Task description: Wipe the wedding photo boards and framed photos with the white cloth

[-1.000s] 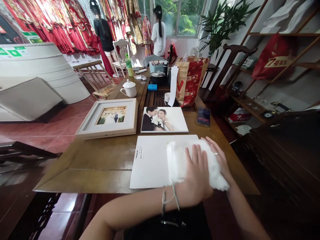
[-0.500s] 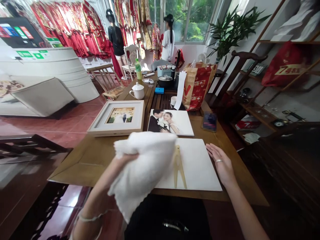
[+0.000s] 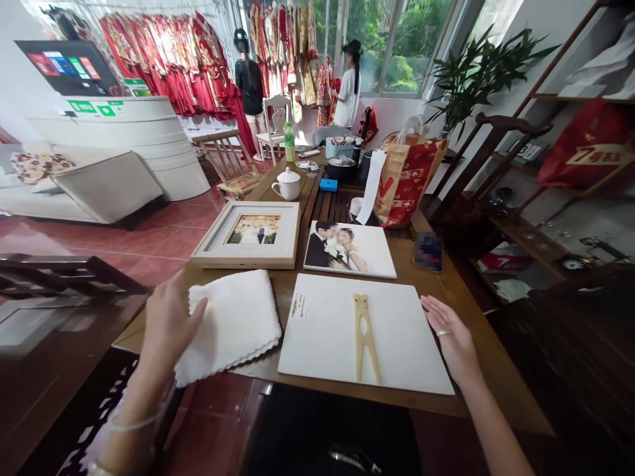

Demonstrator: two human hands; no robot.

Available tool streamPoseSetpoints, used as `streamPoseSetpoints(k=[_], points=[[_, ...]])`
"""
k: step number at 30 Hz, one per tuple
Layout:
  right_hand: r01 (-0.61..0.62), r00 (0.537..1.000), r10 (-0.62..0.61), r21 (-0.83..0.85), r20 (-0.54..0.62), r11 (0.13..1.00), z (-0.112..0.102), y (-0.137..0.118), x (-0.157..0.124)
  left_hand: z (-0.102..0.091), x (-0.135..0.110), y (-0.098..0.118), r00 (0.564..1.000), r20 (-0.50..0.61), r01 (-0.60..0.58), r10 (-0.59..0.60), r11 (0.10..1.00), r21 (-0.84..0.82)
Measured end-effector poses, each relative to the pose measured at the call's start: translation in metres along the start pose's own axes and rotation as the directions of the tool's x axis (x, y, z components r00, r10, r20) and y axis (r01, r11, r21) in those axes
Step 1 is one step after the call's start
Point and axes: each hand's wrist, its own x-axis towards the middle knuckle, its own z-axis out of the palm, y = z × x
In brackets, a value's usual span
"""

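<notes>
A folded white cloth (image 3: 233,324) lies on the table to the left, its scalloped edge towards me. My left hand (image 3: 171,324) is at the cloth's left side, thumb apart from the fingers and reaching over the cloth's edge. It is open and not gripping. In front of me is a flat white board (image 3: 317,337) with a small printed label in its upper left corner. On it rests a pale yellow, two-pronged flat tool (image 3: 364,330) with an oval hole. My right hand (image 3: 449,334), wearing a ring, lies open with straight fingers against the board's right edge.
Beyond the board lie a couple's photo panel (image 3: 350,250) and a framed picture (image 3: 211,241). Farther back stand a lidded white mug (image 3: 288,185), a blue box (image 3: 328,185), a green bottle (image 3: 289,142) and a paper bag (image 3: 409,182). Two people stand by hanging red garments.
My left hand has brought the cloth from above the board down to the table on the left and loosened its grip. The right hand stays at the board's edge. The view has shifted slightly.
</notes>
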Motion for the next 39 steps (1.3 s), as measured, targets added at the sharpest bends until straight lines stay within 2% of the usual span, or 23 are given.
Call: streamPoseSetpoints(k=[2,3,5,7,10,13,16,18,25,30,33,35,36,37,39], points=[[0.002,1.0,-0.002,-0.014,0.008,1.0,0.0,-0.002,0.0,0.003,-0.022,0.026,0.999,0.017,-0.033,0.035,0.995,-0.089],[0.002,1.0,-0.002,-0.027,0.018,1.0,-0.001,-0.002,-0.001,0.005,-0.036,0.04,0.987,0.149,-0.023,0.058,0.974,-0.226],[-0.009,0.999,0.011,-0.062,0.037,0.998,-0.002,-0.002,-0.004,0.012,-0.07,0.068,0.907,0.41,0.071,0.094,0.927,-0.369],[-0.037,0.997,0.043,-0.099,0.062,0.994,-0.005,-0.001,-0.012,0.021,-0.1,0.089,0.875,0.467,0.083,0.126,0.912,-0.401],[-0.082,0.988,0.096,-0.12,0.117,0.989,-0.005,0.001,-0.026,0.032,-0.125,0.105,0.846,0.53,0.202,0.055,0.887,-0.414],[-0.103,0.988,0.117,-0.136,0.099,0.985,-0.003,-0.003,-0.037,0.037,-0.124,0.107,0.823,0.565,0.379,-0.059,0.797,-0.47],[-0.145,0.984,0.153,-0.091,0.096,0.985,0.001,-0.011,-0.04,0.04,-0.112,0.104,0.788,0.589,0.559,-0.182,0.612,-0.56],[-0.175,0.979,0.18,-0.056,0.097,0.983,0.001,-0.016,-0.039,0.042,-0.105,0.101,0.763,0.606,0.626,-0.223,0.486,-0.609],[-0.184,0.978,0.184,-0.012,0.099,0.983,0.0,-0.016,-0.039,0.048,-0.097,0.095,0.697,0.629,0.704,-0.344,0.158,-0.693],[-0.168,0.977,0.171,-0.034,0.126,0.985,0.0,-0.016,-0.039,0.042,-0.099,0.107,0.656,0.634,0.665,-0.41,-0.083,-0.742],[-0.149,0.97,0.162,-0.082,0.179,0.985,-0.007,-0.023,-0.04,0.036,-0.097,0.116,0.631,0.646,0.658,-0.43,-0.144,-0.739],[-0.064,0.965,0.106,-0.176,0.239,0.982,-0.012,-0.033,-0.045,0.029,-0.093,0.121,0.625,0.658,0.67,-0.419,-0.144,-0.728],[0.032,0.963,0.034,-0.24,0.268,0.97,-0.013,-0.039,-0.05,0.025,-0.09,0.124,0.632,0.654,0.665,-0.415,-0.142,-0.733],[0.167,0.943,-0.061,-0.306,0.328,0.937,-0.013,-0.047,-0.056,0.02,-0.086,0.129,0.648,0.641,0.65,-0.411,-0.141,-0.747],[0.417,0.853,-0.216,-0.37,0.476,0.83,-0.005,-0.061,-0.072,0.008,-0.08,0.141,0.698,0.59,0.592,-0.405,-0.138,-0.794]])
